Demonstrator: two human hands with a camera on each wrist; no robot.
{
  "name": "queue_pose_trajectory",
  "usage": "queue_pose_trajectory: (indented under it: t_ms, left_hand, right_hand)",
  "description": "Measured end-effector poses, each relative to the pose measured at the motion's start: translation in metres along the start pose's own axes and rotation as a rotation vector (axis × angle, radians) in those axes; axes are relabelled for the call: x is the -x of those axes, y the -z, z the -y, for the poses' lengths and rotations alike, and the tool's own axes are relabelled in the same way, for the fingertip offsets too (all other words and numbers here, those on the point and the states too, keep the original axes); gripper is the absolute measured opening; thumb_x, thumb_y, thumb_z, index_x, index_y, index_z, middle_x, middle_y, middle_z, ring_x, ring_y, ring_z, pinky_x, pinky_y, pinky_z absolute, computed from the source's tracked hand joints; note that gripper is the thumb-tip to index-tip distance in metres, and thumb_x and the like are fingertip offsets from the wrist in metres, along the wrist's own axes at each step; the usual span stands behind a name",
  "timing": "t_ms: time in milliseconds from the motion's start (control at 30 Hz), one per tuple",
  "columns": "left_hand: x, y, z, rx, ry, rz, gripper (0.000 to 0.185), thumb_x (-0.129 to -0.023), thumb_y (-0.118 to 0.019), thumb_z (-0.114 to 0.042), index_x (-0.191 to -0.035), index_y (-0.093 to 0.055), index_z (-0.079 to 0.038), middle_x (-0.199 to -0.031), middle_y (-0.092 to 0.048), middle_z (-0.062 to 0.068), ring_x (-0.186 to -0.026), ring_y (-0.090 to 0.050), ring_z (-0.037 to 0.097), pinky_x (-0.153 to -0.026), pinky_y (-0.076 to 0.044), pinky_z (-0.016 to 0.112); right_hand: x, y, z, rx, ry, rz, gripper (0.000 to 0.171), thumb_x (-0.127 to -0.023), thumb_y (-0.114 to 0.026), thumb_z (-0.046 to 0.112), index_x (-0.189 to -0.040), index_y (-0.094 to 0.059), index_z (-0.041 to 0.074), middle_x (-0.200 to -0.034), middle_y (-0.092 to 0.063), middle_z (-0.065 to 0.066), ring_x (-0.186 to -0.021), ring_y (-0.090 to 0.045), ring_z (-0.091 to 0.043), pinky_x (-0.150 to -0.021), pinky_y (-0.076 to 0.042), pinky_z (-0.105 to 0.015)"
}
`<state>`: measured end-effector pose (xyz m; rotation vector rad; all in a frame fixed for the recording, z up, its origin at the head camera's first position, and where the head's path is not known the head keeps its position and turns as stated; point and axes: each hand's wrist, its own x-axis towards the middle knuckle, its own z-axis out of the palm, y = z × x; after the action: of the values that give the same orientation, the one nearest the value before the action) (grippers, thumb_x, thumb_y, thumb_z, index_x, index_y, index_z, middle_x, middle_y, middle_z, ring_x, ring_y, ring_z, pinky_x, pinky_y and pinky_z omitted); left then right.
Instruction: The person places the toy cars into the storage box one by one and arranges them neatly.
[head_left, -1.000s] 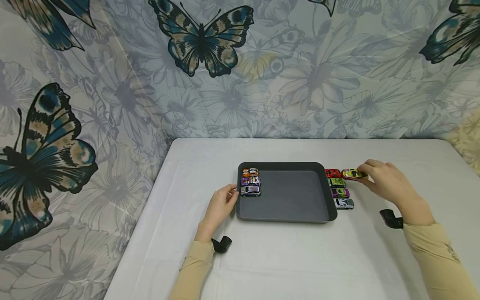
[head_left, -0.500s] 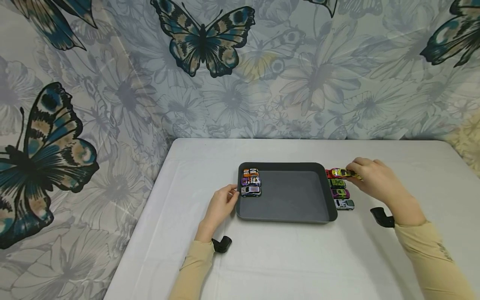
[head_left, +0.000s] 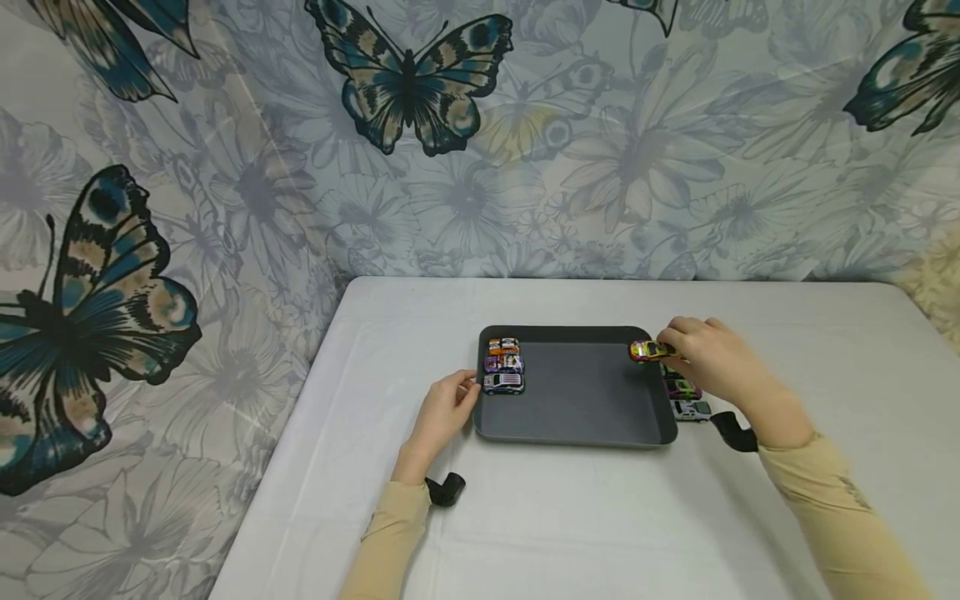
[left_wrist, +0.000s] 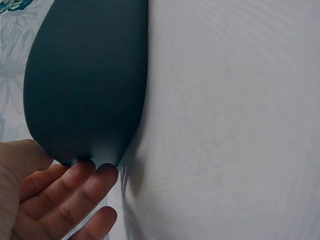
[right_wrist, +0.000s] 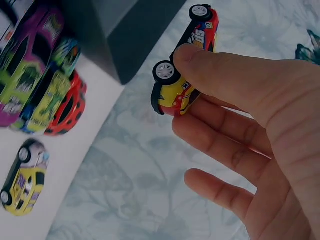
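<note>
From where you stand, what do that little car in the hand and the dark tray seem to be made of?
The toy car pinched by the right hand: probably painted metal or plastic, with a glossy yellow-red body and light plastic-looking wheels. The tray: dark grey, matte and smooth with rounded corners, likely plastic or coated metal; I can't tell which.

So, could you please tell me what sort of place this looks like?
Probably a makeshift tabletop set in a room: a table under a white cloth, a butterfly-print fabric backdrop behind it, and a dark tray with toy cars.
</note>
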<state>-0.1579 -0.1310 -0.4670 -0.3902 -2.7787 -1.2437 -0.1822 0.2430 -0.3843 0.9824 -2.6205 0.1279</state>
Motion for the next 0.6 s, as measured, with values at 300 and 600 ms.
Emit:
queue_pose_trajectory:
  t_ms: [300,600]
  left_hand:
    - [0.000,-0.001,0.000,0.000,0.005,-0.003,0.026,-0.093,-0.056,-0.012,-0.114,-0.061,0.002,-0.087,-0.064,0.006,-0.067,-0.057,0.008,-0.059,-0.047,0.021]
    - [-0.001,-0.001,0.000,-0.003,0.002,-0.005,0.026,-0.092,-0.056,-0.012,-0.113,-0.062,0.002,-0.087,-0.065,0.006,-0.068,-0.059,0.009,-0.061,-0.048,0.022]
  right_hand:
    - [-0.017,-0.009,0.019,-0.016,0.031,0.048,0.032,-0.061,-0.084,0.005,-0.088,-0.065,0.002,-0.081,-0.059,-0.008,-0.073,-0.059,-0.024,-0.067,-0.046,-0.042]
    - [-0.032,-0.018,0.035,-0.007,0.062,0.086,0.027,-0.065,-0.083,0.007,-0.085,-0.066,0.004,-0.083,-0.060,-0.008,-0.076,-0.059,-0.023,-0.067,-0.045,-0.040]
